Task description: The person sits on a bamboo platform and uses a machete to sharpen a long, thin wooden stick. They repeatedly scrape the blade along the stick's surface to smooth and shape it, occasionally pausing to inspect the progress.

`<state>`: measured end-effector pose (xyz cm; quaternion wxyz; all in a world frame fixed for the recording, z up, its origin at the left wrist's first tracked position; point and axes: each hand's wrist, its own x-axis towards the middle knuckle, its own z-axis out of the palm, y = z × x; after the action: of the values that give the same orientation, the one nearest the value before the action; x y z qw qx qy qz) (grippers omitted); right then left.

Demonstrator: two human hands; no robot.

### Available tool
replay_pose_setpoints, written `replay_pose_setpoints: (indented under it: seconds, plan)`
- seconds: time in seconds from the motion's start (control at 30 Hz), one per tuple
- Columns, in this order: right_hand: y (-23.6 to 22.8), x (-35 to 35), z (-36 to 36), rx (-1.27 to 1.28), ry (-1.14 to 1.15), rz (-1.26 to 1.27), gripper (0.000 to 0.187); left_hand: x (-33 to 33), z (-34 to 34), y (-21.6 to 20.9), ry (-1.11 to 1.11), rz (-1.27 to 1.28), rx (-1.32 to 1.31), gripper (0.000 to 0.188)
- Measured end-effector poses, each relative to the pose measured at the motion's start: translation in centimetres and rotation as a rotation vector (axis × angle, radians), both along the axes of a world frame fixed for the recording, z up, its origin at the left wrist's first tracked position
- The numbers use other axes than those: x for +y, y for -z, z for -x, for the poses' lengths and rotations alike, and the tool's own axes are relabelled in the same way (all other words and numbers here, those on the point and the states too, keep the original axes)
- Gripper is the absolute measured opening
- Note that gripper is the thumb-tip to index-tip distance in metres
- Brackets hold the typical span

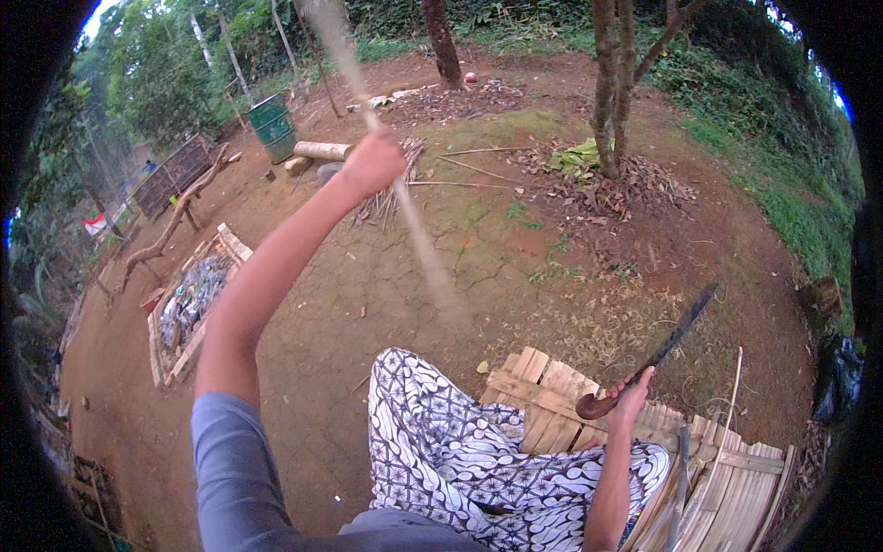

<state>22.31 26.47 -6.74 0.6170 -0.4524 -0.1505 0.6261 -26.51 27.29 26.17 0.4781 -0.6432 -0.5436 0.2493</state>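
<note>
My left hand (375,163) is raised out in front, fingers wrapped round a long pale stick (418,235). The stick slants from the top of the view down over the bare ground and is smeared by motion. On the right, my right hand (633,396) grips a machete (682,325) by its brown wooden handle. Its dark blade points up and away to the right. The machete and stick are apart. Below the right hand is a low seat of split bamboo slats (555,385), beside my legs in black-and-white patterned cloth (432,432).
Thin shavings (635,336) litter the ground beyond the slats. A bundle of sticks (379,207) lies behind the left hand, near a log (322,150) and a green drum (273,131). A wood-framed ash bed (198,294) is at left; a forked tree (614,101) stands at the back right.
</note>
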Motion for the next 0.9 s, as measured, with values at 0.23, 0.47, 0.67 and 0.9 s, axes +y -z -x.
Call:
replay_pose_setpoints:
  seconds: [0.23, 0.47, 0.67, 0.9]
  plan:
    - [-1.0, -0.5, 0.9, 0.008, -0.041, 0.004, 0.053, 2.4, 5.3, 1.3, 0.359, -0.929, -2.310, 0.018]
    - [-0.6, -0.2, 0.4, -0.036, -0.024, -0.035, 0.054, 0.5, 2.6, 3.2, 1.534, -0.840, -3.774, 0.036]
    - [-0.7, -0.4, 0.2, -0.006, -0.046, -0.010, 0.055, -0.2, -3.2, 9.3, 1.613, -0.260, -3.996, 0.036]
    - [0.1, -0.2, 0.0, 0.008, -0.055, -0.021, 0.055, 2.8, -3.8, 19.5, 0.140, -0.644, -2.813, 0.023]
